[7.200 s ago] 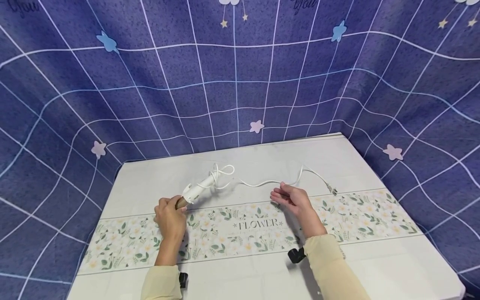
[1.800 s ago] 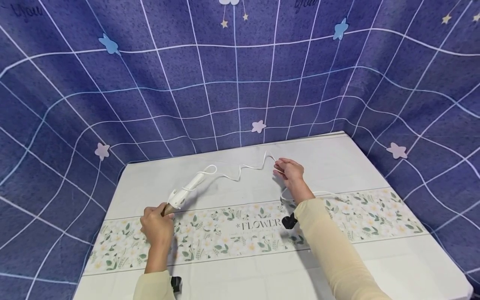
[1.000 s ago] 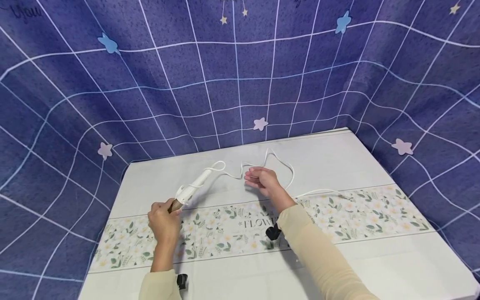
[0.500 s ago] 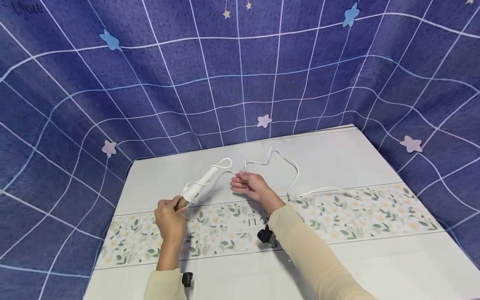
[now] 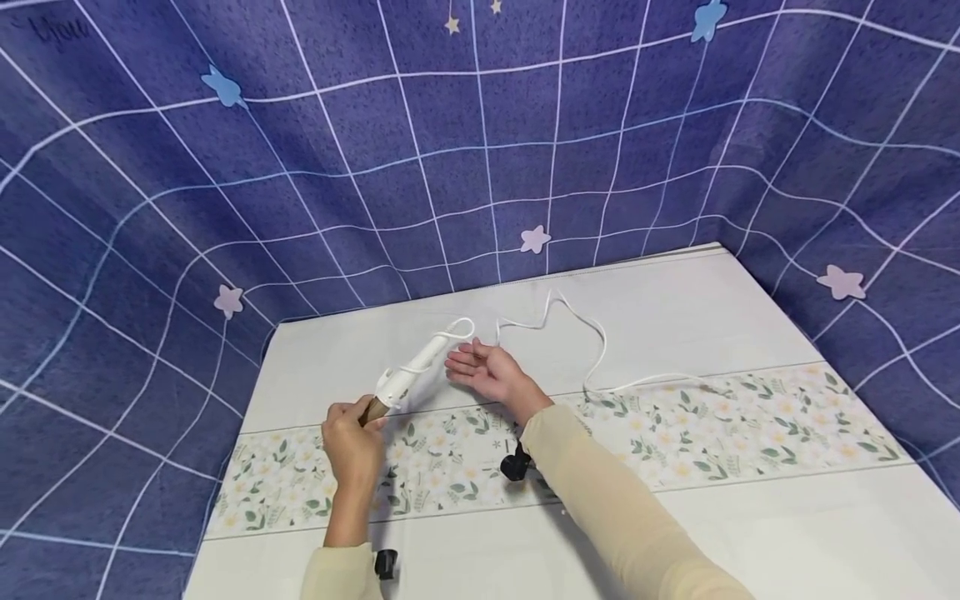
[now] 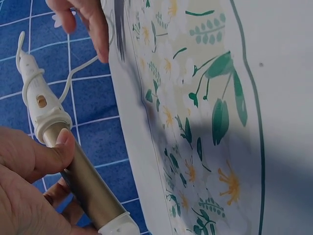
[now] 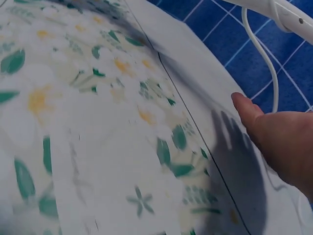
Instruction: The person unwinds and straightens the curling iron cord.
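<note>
A curling iron with a white handle (image 5: pixel 405 379) and a gold-brown barrel (image 6: pixel 90 178) is held tilted above the table. My left hand (image 5: pixel 352 442) grips it by the barrel, thumb on top, with the handle pointing away to the upper right. Its white cord (image 5: pixel 600 333) wraps round the handle and makes a loop past the handle's end. From there it passes by my right hand (image 5: pixel 491 375) and trails to the right. That hand has its fingers extended, close to the handle; whether it touches the cord I cannot tell.
The white table cover (image 5: pixel 645 308) has a floral band (image 5: pixel 712 433) across it. The cord's far end lies on that band at the right. A blue gridded curtain (image 5: pixel 420 167) hangs behind and at both sides.
Over seven seconds the windings on the handle have become fewer, and more cord lies on the table. In the last two seconds my right hand has moved left towards the handle.
</note>
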Tool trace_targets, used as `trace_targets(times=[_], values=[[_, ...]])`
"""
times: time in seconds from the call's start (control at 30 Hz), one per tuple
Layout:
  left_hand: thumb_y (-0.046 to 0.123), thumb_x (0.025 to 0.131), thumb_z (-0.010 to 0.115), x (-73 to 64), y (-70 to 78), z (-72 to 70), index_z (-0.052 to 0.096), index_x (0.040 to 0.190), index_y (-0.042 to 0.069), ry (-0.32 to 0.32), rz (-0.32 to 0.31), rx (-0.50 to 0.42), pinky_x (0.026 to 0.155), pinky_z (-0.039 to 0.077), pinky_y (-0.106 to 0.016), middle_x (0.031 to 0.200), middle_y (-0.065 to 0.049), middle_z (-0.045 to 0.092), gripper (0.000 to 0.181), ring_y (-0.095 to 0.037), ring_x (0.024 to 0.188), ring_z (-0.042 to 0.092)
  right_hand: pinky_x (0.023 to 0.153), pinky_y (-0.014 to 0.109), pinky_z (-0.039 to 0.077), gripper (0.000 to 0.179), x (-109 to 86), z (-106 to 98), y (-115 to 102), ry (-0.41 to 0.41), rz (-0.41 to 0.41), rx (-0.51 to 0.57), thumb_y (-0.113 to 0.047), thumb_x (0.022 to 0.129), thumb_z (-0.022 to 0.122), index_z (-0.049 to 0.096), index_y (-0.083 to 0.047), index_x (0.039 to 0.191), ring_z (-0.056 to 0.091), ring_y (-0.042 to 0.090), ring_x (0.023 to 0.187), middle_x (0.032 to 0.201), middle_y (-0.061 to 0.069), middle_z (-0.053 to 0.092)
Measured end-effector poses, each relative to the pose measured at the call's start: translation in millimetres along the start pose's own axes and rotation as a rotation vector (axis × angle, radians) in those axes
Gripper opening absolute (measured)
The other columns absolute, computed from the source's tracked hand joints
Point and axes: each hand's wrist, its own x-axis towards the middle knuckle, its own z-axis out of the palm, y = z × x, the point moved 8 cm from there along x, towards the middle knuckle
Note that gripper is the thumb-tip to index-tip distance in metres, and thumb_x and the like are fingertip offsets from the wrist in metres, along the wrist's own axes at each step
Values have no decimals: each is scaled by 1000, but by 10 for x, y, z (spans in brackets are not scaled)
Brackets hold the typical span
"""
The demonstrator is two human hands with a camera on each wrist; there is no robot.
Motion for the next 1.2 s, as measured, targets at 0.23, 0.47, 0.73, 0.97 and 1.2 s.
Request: trace_targets(times=[0.23,0.47,0.73,0.97,1.2], values=[[-5,79,72,-76,-13,45,67,115,-2,-23,-14,-12,86,43,-52,103,-20,55,37,-39,98,50,114,57,13,50,126,67,150,-37,8,127,-21,107,24,21,9,147,15,39,144,154,28,19],[-6,77,74,-98,14,53,67,115,-3,-11,-10,1,87,43,-53,102,-21,56,38,-40,97,51,113,61,10,24,104,150,48,-108,0,256,-17,104,31,52,-6,108,28,34,141,152,17,30],[-5,78,73,-114,-52,75,67,117,-2,-41,-51,31,89,43,-53,104,-19,56,39,-39,100,50,115,53,16,38,11,209,-270,-206,-22,294,-26,106,32,46,0,129,29,33,141,153,17,29],[-4,80,72,-119,-34,89,67,116,-1,-104,-35,67,87,42,-54,102,-20,55,36,-40,98,50,113,52,18,40,-72,280,-569,-247,-102,152,-11,104,33,33,1,142,24,37,142,152,23,25],[-4,80,72,-93,-20,122,67,116,-3,-136,4,107,85,42,-56,99,-21,56,36,-40,94,52,108,54,30,45,-136,377,-776,-179,-221,-195,6,99,37,34,5,144,43,39,130,145,28,38]])
